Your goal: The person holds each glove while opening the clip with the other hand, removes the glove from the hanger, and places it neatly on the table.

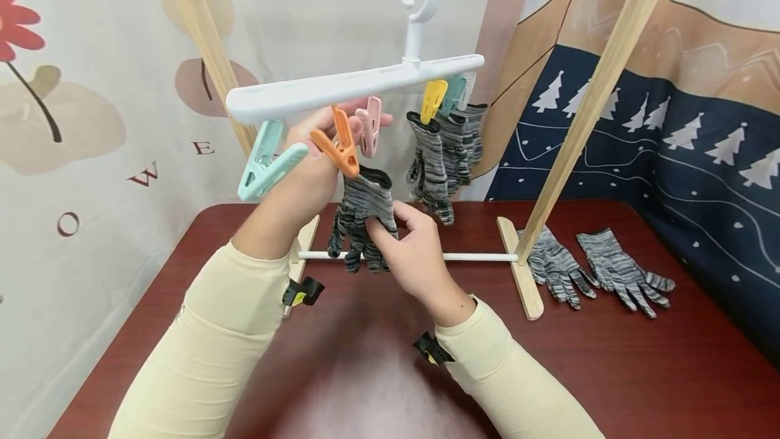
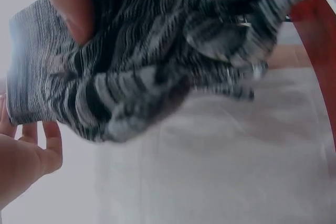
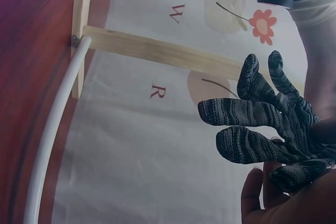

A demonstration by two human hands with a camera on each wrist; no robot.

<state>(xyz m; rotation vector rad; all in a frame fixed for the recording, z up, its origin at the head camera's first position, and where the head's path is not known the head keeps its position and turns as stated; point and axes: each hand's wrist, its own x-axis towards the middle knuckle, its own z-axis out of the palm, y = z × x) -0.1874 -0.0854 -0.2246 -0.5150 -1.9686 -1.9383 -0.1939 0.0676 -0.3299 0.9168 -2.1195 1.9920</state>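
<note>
My right hand (image 1: 417,256) pinches a grey-and-black striped knit glove (image 1: 368,202), thumb in front and fingers behind. Its cuff is up and its fingers dangle. The orange clip (image 1: 341,148) stands right at the cuff. My left hand (image 1: 311,164) is up under the white hanger (image 1: 353,85), behind the orange clip and beside a pink clip (image 1: 370,127); its fingers are partly hidden. In the left wrist view, left fingers (image 2: 37,150) reach loosely behind the cuff. The right wrist view shows the glove's fingers (image 3: 241,113) spread, with right fingers (image 3: 254,190) underneath.
A mint clip (image 1: 268,164) hangs at the near end of the hanger. Further along, gloves (image 1: 432,161) hang from yellow (image 1: 434,100), teal and white clips. The wooden rack (image 1: 573,107) stands on a dark red table (image 1: 359,358). Two gloves (image 1: 621,269) lie at right.
</note>
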